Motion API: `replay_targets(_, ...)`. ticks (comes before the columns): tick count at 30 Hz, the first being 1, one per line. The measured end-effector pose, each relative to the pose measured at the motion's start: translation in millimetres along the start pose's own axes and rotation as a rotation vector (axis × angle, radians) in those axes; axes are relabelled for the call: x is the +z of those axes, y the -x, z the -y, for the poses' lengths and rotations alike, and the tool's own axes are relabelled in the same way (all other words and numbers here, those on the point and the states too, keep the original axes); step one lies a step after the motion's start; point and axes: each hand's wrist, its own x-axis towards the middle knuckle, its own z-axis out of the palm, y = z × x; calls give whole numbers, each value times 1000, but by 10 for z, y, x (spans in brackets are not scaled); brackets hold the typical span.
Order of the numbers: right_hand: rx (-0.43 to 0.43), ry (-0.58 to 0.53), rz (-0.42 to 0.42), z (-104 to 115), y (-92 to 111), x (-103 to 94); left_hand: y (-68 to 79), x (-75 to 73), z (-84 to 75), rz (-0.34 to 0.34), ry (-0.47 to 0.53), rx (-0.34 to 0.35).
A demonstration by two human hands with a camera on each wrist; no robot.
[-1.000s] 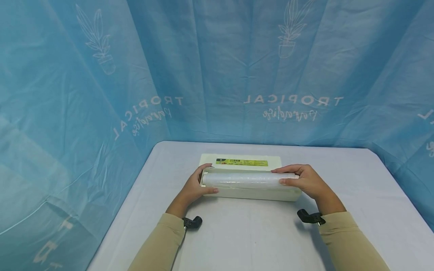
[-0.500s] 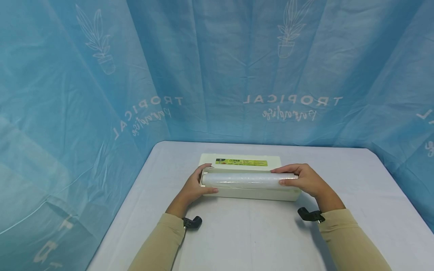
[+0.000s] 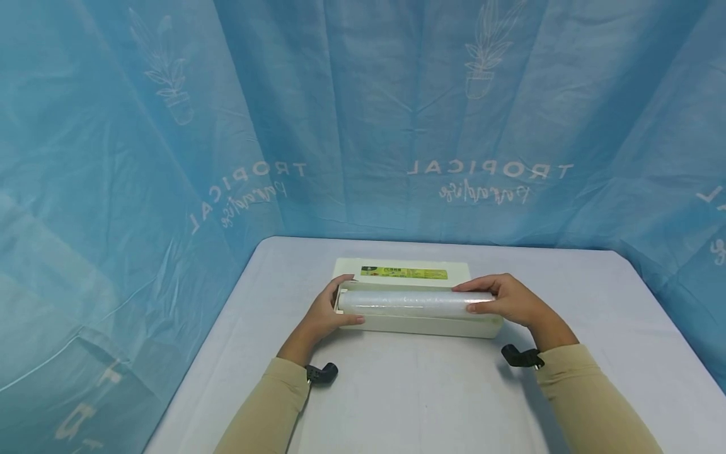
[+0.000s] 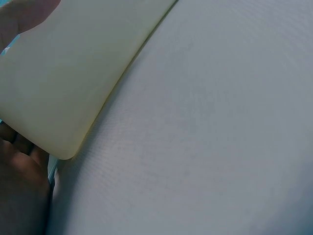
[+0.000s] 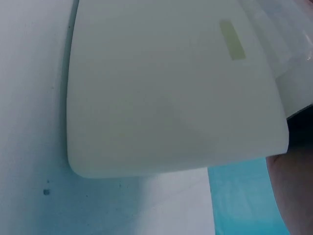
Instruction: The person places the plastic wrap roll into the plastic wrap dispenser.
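Observation:
A roll of cling film [image 3: 408, 303] lies lengthwise in the open top of a long pale dispenser box [image 3: 425, 325]. Its right end sits higher, at the box's edge. My left hand [image 3: 324, 315] grips the box's left end, thumb on the front wall, fingers behind. At the other end my right hand [image 3: 510, 304] holds the roll between thumb and fingers. The left wrist view has the box's wall [image 4: 73, 88] filling the upper left, with part of the hand below. In the right wrist view the box's end [image 5: 166, 98] hides most of my right hand.
Behind the box its lid [image 3: 345, 270] lies folded back, bearing a green and yellow label [image 3: 404, 273]. A white cloth covers the table [image 3: 397, 391]. Blue printed curtains [image 3: 363, 126] hang around its back and left sides.
My right hand and the roll's right end have shifted slightly left, and the right wrist has turned a little. The left hand and the box have stayed in place.

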Motion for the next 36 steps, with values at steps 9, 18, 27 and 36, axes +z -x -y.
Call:
replay_targets(9, -18, 17, 30, 10, -20, 2, 5, -4, 4, 1, -1, 9)
replay_targets(18, 3, 64, 57, 7, -60, -17, 10, -7, 3, -5, -16, 1)
replay_targets(27, -1, 88, 90, 18, -92, -31, 22, -2, -20, -1, -13, -2)
replay_targets(36, 3, 92, 89, -19, -102, -41, 16, 3, -19, -5, -19, -3)
